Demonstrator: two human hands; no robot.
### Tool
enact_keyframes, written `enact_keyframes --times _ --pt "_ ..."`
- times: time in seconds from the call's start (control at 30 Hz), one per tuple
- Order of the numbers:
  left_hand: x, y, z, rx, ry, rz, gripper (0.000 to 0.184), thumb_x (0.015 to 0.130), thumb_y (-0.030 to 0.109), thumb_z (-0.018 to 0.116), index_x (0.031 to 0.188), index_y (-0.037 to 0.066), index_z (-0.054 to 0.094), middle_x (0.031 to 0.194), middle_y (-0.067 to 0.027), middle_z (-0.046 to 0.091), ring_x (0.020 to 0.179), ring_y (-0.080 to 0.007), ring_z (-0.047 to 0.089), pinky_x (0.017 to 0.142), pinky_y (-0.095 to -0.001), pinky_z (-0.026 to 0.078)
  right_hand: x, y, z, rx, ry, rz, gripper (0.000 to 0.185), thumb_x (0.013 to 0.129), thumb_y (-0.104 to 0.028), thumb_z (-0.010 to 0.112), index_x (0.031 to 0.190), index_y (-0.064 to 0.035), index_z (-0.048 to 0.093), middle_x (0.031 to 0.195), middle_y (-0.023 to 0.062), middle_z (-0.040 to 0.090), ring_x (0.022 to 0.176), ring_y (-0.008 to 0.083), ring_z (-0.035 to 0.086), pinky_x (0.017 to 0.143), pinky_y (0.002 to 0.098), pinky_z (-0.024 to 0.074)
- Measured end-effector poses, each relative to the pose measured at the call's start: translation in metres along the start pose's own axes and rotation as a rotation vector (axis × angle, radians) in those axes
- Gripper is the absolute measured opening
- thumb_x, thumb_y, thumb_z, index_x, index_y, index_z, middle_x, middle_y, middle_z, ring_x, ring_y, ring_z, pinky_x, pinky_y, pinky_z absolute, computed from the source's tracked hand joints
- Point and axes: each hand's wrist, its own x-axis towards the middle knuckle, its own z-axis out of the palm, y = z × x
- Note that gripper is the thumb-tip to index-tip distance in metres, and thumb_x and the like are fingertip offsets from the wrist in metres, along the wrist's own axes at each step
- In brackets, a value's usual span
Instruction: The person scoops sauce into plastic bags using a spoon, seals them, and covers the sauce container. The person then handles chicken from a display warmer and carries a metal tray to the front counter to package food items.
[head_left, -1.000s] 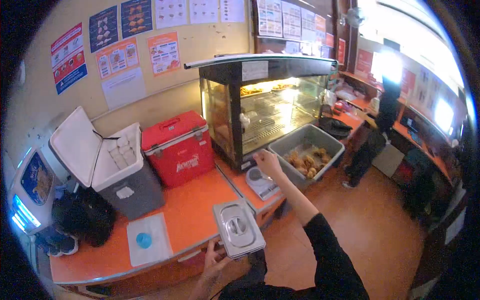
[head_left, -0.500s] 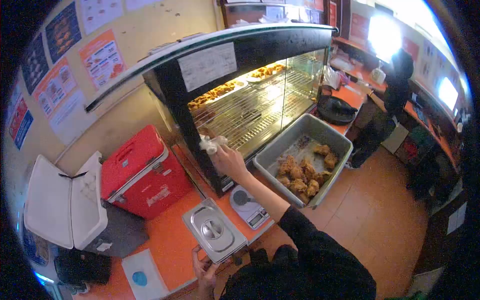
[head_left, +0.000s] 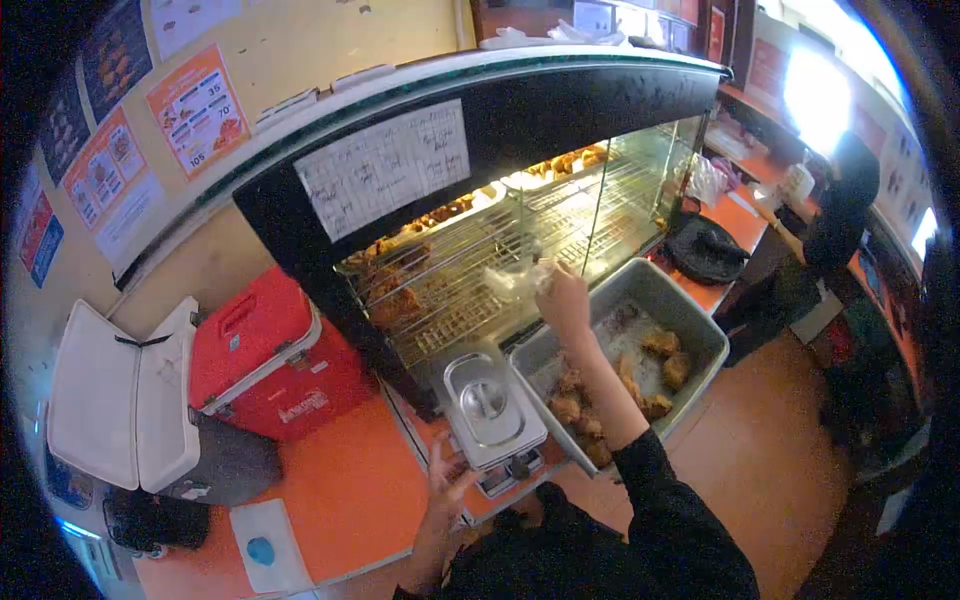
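Observation:
My right hand (head_left: 563,300) is closed on a crumpled translucent plastic bag (head_left: 512,282), in front of the glass warming cabinet (head_left: 600,185). Beneath my right forearm is a grey plastic tub (head_left: 717,350) holding several pieces of fried chicken (head_left: 660,342). A lidded steel food pan (head_left: 484,398) sits at the counter's edge and covers most of the kitchen scale (head_left: 528,474). At the pan's near left corner is my left hand (head_left: 448,485), its fingers apart; whether they touch the pan I cannot tell.
On the left stand a red cooler box (head_left: 275,360) and a grey cooler (head_left: 238,460) with its white lid raised. A white sheet with a blue spot (head_left: 268,545) lies on the orange counter (head_left: 345,485). A black pan (head_left: 705,250) and another person (head_left: 840,195) are at the right.
My right hand has moved right with the plastic bag, from the cabinet's left side toward the tub. The steel pan has moved up and right over the scale; my left hand has loosened beside it.

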Motion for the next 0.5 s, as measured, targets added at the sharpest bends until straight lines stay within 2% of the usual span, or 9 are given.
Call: enact_keyframes --times 0.07,0.1,0.13,0.2,0.23,0.37,0.5 --pt "0.028 -0.018 0.000 0.045 -0.120 0.077 0.068 0.073 0.002 0.065 0.127 0.008 0.023 0.103 -0.0193 0.059 0.092 -0.0287 0.061 0.081 -0.0420 0.049 0.009 0.013 -0.007 -0.019 0.069 0.009 0.022 0.063 -0.006 0.062 0.083 0.0034 0.057 0.086 0.0208 0.058 0.067 0.0324 0.060 0.063 0.0391 0.0492" --pt "0.039 -0.015 0.012 -0.030 -0.187 0.110 0.064 0.075 -0.001 0.061 0.126 0.008 0.024 0.103 -0.0186 0.059 0.092 -0.0281 0.061 0.080 -0.0418 0.049 0.013 0.021 -0.010 -0.041 0.132 0.022 0.021 0.063 -0.005 0.062 0.081 0.0041 0.056 0.081 0.0200 0.057 0.064 0.0317 0.059 0.060 0.0386 0.0480" --pt "0.048 -0.015 0.021 -0.032 -0.186 0.106 0.064 0.075 -0.001 0.061 0.126 0.008 0.024 0.103 -0.0186 0.059 0.092 -0.0281 0.061 0.080 -0.0418 0.049 0.017 0.029 -0.014 -0.043 0.129 0.024 0.021 0.063 -0.005 0.062 0.081 0.0041 0.056 0.081 0.0200 0.057 0.064 0.0317 0.059 0.060 0.0386 0.0480" --pt "0.065 -0.023 0.028 -0.062 -0.147 0.040 0.061 0.077 -0.002 0.058 0.126 0.008 0.025 0.104 -0.0182 0.059 0.090 -0.0274 0.061 0.080 -0.0407 0.050 0.025 0.043 -0.019 0.030 0.041 0.100 0.024 0.063 -0.004 0.062 0.085 -0.0005 0.054 0.084 0.0169 0.057 0.073 0.0387 0.056 0.064 0.0434 0.0471" --pt "0.076 -0.028 0.029 0.001 -0.161 0.076 0.060 0.077 -0.002 0.059 0.126 0.008 0.026 0.104 -0.0183 0.059 0.089 -0.0268 0.061 0.080 -0.0397 0.050 0.028 0.048 -0.020 0.031 0.038 0.102 0.024 0.063 -0.004 0.062 0.085 -0.0005 0.054 0.084 0.0169 0.057 0.073 0.0387 0.056 0.064 0.0434 0.0471" --pt "0.104 -0.035 0.051 -0.040 -0.125 0.096 0.060 0.077 -0.001 0.059 0.126 0.007 0.026 0.105 -0.0185 0.059 0.089 -0.0261 0.061 0.079 -0.0389 0.050 0.041 0.056 -0.028 0.026 0.110 0.086 0.017 0.061 -0.002 0.063 0.075 -0.0010 0.054 0.073 0.0145 0.055 0.064 0.0314 0.056 0.060 0.0386 0.0450" --pt "0.126 -0.041 0.064 -0.114 -0.099 0.110 0.058 0.078 -0.002 0.058 0.125 0.007 0.027 0.104 -0.0184 0.059 0.092 -0.0254 0.060 0.078 -0.0384 0.051 0.049 0.060 -0.033 0.054 0.163 0.131 0.014 0.061 -0.003 0.062 0.073 0.0003 0.056 0.068 0.0130 0.055 0.057 0.0280 0.054 0.055 0.0344 0.0430"
